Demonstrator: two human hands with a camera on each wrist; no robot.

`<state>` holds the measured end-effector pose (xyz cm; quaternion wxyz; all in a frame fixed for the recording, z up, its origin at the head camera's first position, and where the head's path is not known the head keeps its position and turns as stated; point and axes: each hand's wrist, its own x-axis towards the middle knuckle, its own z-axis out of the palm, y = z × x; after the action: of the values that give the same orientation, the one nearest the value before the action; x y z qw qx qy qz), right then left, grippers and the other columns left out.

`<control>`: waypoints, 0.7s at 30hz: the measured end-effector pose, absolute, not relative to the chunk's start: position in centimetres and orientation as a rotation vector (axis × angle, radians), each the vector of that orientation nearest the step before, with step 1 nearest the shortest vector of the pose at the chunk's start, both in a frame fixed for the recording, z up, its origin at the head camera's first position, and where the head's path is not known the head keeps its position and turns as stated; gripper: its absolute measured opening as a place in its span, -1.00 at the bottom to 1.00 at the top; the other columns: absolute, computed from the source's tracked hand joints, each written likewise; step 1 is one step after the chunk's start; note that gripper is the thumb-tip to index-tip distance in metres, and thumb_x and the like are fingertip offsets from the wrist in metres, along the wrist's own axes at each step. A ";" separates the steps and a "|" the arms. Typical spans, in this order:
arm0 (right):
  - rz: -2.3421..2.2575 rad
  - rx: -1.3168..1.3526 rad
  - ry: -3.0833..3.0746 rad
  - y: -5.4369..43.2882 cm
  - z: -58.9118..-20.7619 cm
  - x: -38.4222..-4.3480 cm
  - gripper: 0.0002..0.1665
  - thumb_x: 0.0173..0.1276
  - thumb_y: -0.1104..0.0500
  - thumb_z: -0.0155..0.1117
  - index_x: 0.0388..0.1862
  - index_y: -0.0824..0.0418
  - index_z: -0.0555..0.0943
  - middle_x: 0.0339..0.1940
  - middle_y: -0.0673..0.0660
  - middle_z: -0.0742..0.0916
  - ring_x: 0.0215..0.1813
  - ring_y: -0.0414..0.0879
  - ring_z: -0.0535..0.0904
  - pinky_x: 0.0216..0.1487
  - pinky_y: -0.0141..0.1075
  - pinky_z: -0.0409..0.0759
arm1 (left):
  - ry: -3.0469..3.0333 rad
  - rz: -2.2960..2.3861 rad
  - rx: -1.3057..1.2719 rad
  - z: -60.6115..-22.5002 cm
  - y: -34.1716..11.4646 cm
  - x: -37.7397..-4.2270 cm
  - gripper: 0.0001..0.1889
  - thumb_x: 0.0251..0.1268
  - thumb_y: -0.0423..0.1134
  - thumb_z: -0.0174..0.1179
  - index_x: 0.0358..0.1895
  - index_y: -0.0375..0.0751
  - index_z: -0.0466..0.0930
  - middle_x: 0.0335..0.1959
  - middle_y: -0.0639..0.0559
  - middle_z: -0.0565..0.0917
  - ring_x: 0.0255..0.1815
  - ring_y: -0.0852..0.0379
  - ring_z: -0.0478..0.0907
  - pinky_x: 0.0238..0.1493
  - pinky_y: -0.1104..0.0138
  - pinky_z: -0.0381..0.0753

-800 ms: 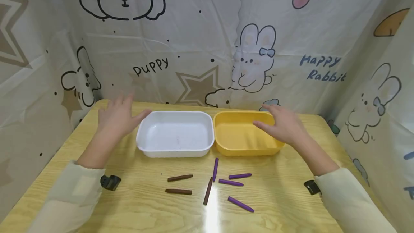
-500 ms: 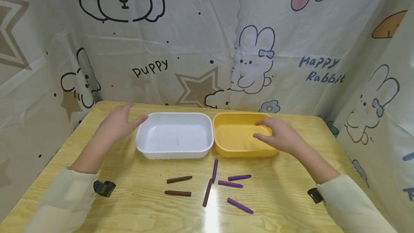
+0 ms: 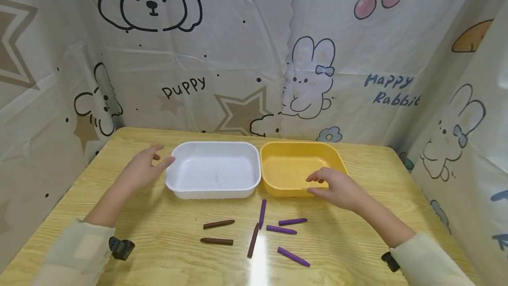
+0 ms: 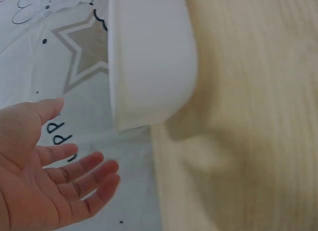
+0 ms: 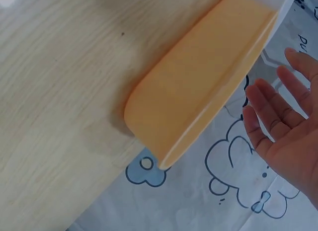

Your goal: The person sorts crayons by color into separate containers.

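My left hand (image 3: 140,169) hovers by the left end of the white tray (image 3: 216,194), fingers loosely bent and holding nothing. In the left wrist view its palm shows bare beside the tray's wall (image 4: 154,57). Over the front right part of the yellow tray (image 3: 301,192) hangs my right hand (image 3: 339,189), thumb and fingers apart with nothing between them. The right wrist view shows that palm (image 5: 293,146) bare too. In front of the trays lie brown crayons (image 3: 217,241) on the left and middle, and several purple crayons (image 3: 293,257) to the right.
The two trays stand side by side on a wooden table (image 3: 166,259). A patterned cloth (image 3: 230,56) hangs behind the table and along its sides. Each wrist carries a small black camera (image 3: 121,248).
My right hand has come down and nearer, from the yellow tray's right side to its front. My left hand has lowered and drawn back slightly. Trays and crayons stay put.
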<state>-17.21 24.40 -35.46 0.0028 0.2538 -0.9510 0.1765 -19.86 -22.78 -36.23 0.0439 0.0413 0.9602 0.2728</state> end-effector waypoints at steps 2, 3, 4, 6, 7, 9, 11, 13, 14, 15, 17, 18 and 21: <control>0.553 0.855 -2.969 24.2 -35.8 -16.9 -0.75 0.20 0.13 0.35 -0.16 0.18 0.66 -0.22 0.04 0.71 -0.16 -0.04 0.60 -0.10 -0.15 0.61 | 2.913 0.864 0.116 -36.8 -22.9 -19.9 -0.18 0.37 0.22 -0.11 0.41 -0.42 0.03 0.14 -0.48 0.42 0.13 -0.38 0.41 0.01 -0.14 0.46; 0.554 0.885 -2.963 24.1 -35.9 -16.7 -0.77 0.19 0.14 0.35 -0.17 0.18 0.66 -0.24 0.04 0.71 -0.18 -0.05 0.61 -0.12 -0.16 0.61 | 2.904 0.872 0.111 -37.1 -22.9 -19.9 -0.20 0.37 0.19 -0.10 0.41 -0.41 0.03 0.12 -0.46 0.45 0.10 -0.36 0.43 -0.02 -0.11 0.48; 0.550 0.899 -2.961 23.9 -36.0 -16.6 -0.78 0.19 0.15 0.35 -0.18 0.17 0.66 -0.25 0.03 0.71 -0.20 -0.07 0.60 -0.13 -0.18 0.61 | 2.898 0.880 0.107 -37.3 -22.9 -19.9 -0.21 0.38 0.17 -0.08 0.40 -0.41 0.03 0.10 -0.44 0.47 0.08 -0.33 0.45 -0.05 -0.08 0.50; 0.549 0.949 -2.953 23.7 -36.3 -16.3 -0.80 0.19 0.15 0.35 -0.20 0.17 0.66 -0.28 0.03 0.71 -0.23 -0.09 0.60 -0.16 -0.21 0.61 | 2.885 0.897 0.096 -37.6 -22.9 -19.9 -0.23 0.38 0.14 -0.06 0.40 -0.41 0.04 0.06 -0.42 0.50 0.03 -0.28 0.48 -0.10 -0.01 0.52; 0.555 0.970 -2.950 23.7 -36.4 -16.2 -0.80 0.20 0.15 0.35 -0.20 0.17 0.66 -0.29 0.02 0.71 -0.24 -0.10 0.59 -0.18 -0.23 0.61 | 2.877 0.908 0.087 -37.7 -22.8 -19.9 -0.24 0.38 0.12 -0.05 0.40 -0.40 0.05 0.05 -0.40 0.51 0.00 -0.25 0.49 -0.13 0.03 0.52; 0.560 0.993 -2.959 23.6 -36.7 -15.9 -0.81 0.20 0.13 0.34 -0.22 0.16 0.66 -0.32 0.00 0.70 -0.26 -0.13 0.58 -0.20 -0.27 0.61 | 2.865 0.926 0.075 -37.8 -22.6 -19.9 -0.26 0.39 0.10 -0.04 0.39 -0.41 0.06 0.03 -0.39 0.52 -0.05 -0.20 0.51 -0.18 0.12 0.53; 0.552 1.022 -2.972 23.6 -37.1 -15.6 -0.81 0.21 0.11 0.33 -0.22 0.15 0.66 -0.32 -0.04 0.70 -0.27 -0.16 0.57 -0.22 -0.32 0.59 | 2.857 0.944 0.063 -37.9 -22.4 -19.9 -0.28 0.39 0.07 -0.02 0.39 -0.41 0.07 0.02 -0.38 0.52 -0.11 -0.14 0.52 -0.25 0.21 0.52; 0.541 1.046 -2.982 23.6 -37.6 -15.4 -0.81 0.21 0.11 0.33 -0.22 0.14 0.66 -0.31 -0.06 0.70 -0.27 -0.17 0.58 -0.23 -0.35 0.58 | 2.854 0.961 0.056 -38.0 -22.2 -19.9 -0.31 0.40 0.02 -0.01 0.38 -0.42 0.09 0.01 -0.38 0.52 -0.18 -0.08 0.53 -0.31 0.29 0.51; 0.531 1.054 -2.988 23.6 -37.8 -15.3 -0.81 0.21 0.11 0.33 -0.22 0.14 0.66 -0.31 -0.06 0.70 -0.27 -0.17 0.58 -0.23 -0.37 0.57 | 2.850 0.974 0.055 -38.0 -22.2 -19.9 -0.32 0.40 -0.01 -0.01 0.38 -0.43 0.09 0.01 -0.38 0.52 -0.22 -0.05 0.54 -0.35 0.32 0.50; 0.526 1.073 -2.986 23.6 -38.1 -15.2 -0.81 0.21 0.12 0.33 -0.21 0.15 0.66 -0.30 -0.05 0.71 -0.26 -0.17 0.58 -0.23 -0.37 0.57 | 2.848 0.986 0.055 -38.1 -22.1 -19.9 -0.34 0.41 -0.04 -0.01 0.37 -0.44 0.09 0.00 -0.38 0.51 -0.26 -0.01 0.54 -0.38 0.34 0.50; 0.533 1.096 -2.982 23.5 -38.7 -15.1 -0.82 0.21 0.14 0.32 -0.22 0.16 0.66 -0.28 -0.03 0.72 -0.26 -0.15 0.59 -0.23 -0.37 0.57 | 2.838 1.005 0.053 -38.2 -22.2 -19.8 -0.38 0.41 -0.11 0.00 0.37 -0.45 0.10 -0.02 -0.37 0.51 -0.33 0.05 0.54 -0.43 0.36 0.49; 0.536 1.101 -2.986 23.4 -39.1 -15.1 -0.82 0.22 0.14 0.32 -0.22 0.16 0.66 -0.28 -0.02 0.72 -0.26 -0.15 0.59 -0.22 -0.36 0.57 | 2.833 1.013 0.054 -38.4 -22.2 -19.8 -0.39 0.41 -0.14 0.00 0.36 -0.46 0.10 -0.03 -0.37 0.51 -0.36 0.07 0.54 -0.44 0.37 0.50; 0.541 1.110 -3.007 23.1 -40.2 -15.0 -0.83 0.22 0.15 0.32 -0.21 0.14 0.66 -0.28 -0.03 0.70 -0.25 -0.16 0.59 -0.22 -0.37 0.57 | 2.815 1.025 0.053 -38.9 -22.3 -19.7 -0.43 0.41 -0.20 -0.01 0.35 -0.48 0.13 -0.07 -0.37 0.51 -0.42 0.10 0.54 -0.47 0.37 0.51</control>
<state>-15.04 23.11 -40.17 -0.0545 0.3410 -0.9236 0.1663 -19.74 -22.31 -38.86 0.0724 0.0177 0.9370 0.3412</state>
